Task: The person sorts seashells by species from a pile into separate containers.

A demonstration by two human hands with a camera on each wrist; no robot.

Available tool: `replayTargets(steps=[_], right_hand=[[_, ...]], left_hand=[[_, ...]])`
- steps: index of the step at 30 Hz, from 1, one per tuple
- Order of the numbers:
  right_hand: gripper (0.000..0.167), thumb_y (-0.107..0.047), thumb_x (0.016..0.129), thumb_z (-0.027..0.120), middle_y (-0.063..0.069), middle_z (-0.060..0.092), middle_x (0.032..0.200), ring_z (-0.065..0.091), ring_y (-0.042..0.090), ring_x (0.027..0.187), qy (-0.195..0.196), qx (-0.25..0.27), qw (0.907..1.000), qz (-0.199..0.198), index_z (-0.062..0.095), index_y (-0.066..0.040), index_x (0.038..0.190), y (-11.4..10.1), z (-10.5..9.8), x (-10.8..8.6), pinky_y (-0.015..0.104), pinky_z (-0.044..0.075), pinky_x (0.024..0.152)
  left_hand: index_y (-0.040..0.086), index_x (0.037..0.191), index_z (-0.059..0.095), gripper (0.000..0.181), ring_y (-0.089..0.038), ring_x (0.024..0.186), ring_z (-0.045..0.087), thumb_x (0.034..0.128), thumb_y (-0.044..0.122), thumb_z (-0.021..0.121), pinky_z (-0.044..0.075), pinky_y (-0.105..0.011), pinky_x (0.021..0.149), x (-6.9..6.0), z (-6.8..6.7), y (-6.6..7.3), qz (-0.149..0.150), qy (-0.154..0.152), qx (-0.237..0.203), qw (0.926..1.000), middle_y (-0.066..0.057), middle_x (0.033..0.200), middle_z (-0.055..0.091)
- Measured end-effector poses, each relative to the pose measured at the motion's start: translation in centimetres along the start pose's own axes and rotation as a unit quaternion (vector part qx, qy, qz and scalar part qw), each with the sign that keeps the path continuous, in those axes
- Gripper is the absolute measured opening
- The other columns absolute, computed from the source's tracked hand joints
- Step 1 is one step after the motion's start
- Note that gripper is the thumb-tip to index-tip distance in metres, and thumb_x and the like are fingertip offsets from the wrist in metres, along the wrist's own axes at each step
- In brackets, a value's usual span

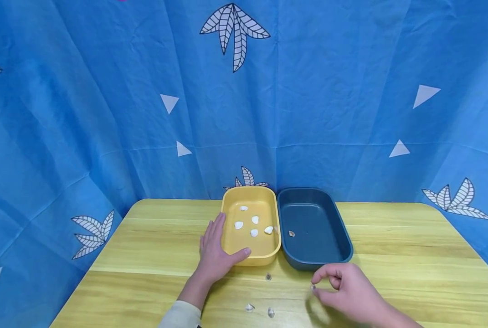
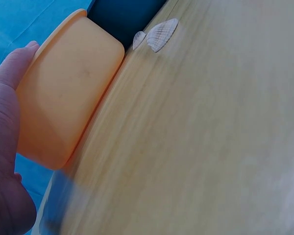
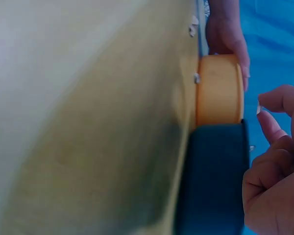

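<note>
My left hand [image 1: 217, 255] rests along the left side of a yellow tray [image 1: 260, 260], fingers straight and thumb over its front rim. Several white shells [image 1: 254, 233] lie inside that tray. Between thumb and forefinger, my right hand [image 1: 350, 289] pinches a small shell [image 3: 258, 107], held above the table in front of a dark blue tray [image 1: 317, 218]. One brownish shell [image 1: 291, 233] lies in the blue tray, near its left wall. In front of the trays, three small greyish shells lie on the table: one shell [image 1: 268, 277] close to the yellow tray, two shells [image 1: 249, 308] nearer me.
The two trays stand side by side at the back of a wooden table [image 1: 399, 246]. Behind them hangs a blue curtain [image 1: 334, 91] with leaf and triangle prints, reaching down to the table's back edge.
</note>
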State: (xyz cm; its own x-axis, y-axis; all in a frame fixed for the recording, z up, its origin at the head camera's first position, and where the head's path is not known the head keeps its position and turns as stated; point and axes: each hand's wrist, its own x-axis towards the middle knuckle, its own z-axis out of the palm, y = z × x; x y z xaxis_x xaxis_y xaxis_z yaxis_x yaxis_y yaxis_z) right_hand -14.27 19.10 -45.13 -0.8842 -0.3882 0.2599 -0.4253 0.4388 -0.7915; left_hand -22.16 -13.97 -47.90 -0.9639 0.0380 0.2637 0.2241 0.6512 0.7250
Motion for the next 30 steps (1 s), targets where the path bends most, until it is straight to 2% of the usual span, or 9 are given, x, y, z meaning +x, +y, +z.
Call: replayTargets(steps=[5, 13, 22, 30], right_hand=[[0.015, -0.011, 0.082, 0.083, -0.012, 0.02, 0.057, 0.022, 0.0, 0.052, 0.024, -0.016, 0.9993, -0.025, 0.073, -0.021, 0.088, -0.8, -0.8, 1.1, 0.026, 0.049, 0.067], [0.016, -0.007, 0.08, 0.083, -0.013, 0.02, 0.058, 0.02, 0.003, 0.05, 0.053, -0.027, 0.998, -0.019, 0.073, -0.019, 0.086, -1.4, -2.7, 3.5, 0.025, 0.046, 0.059], [0.01, -0.013, 0.083, 0.081, -0.009, 0.023, 0.056, 0.021, 0.006, 0.046, 0.059, -0.033, 0.9976, 0.016, 0.074, -0.012, 0.09, -0.2, -3.9, 6.6, 0.027, 0.034, 0.047], [0.01, -0.014, 0.084, 0.08, -0.008, 0.026, 0.053, 0.028, 0.013, 0.042, 0.079, -0.066, 0.9937, 0.046, 0.075, -0.011, 0.092, 2.1, -3.9, 9.7, 0.031, 0.032, 0.044]], left_hand=[[0.022, 0.161, 0.018, 0.115, -0.032, 0.15, 0.007, 0.0724, 0.056, 0.083, 0.0, -0.065, 0.113, 0.0, 0.1, 0.0, 0.001, 0.0, 0.002, 1.0, 0.001, 0.165, 0.017], [0.023, 0.161, 0.018, 0.116, -0.032, 0.15, 0.007, 0.0714, 0.059, 0.082, 0.0, -0.066, 0.113, 0.0, 0.1, -0.1, 0.003, 0.002, -0.002, 1.0, 0.001, 0.165, 0.017], [0.028, 0.161, 0.015, 0.115, -0.032, 0.15, 0.006, 0.073, 0.056, 0.082, -0.001, -0.066, 0.113, 0.0, 0.2, -0.1, 0.001, 0.001, -0.004, 1.0, 0.002, 0.165, 0.016], [0.025, 0.161, 0.017, 0.116, -0.031, 0.15, 0.006, 0.0721, 0.056, 0.083, -0.001, -0.065, 0.113, 0.0, 0.3, -0.3, 0.004, 0.007, -0.004, 1.0, 0.002, 0.165, 0.016]])
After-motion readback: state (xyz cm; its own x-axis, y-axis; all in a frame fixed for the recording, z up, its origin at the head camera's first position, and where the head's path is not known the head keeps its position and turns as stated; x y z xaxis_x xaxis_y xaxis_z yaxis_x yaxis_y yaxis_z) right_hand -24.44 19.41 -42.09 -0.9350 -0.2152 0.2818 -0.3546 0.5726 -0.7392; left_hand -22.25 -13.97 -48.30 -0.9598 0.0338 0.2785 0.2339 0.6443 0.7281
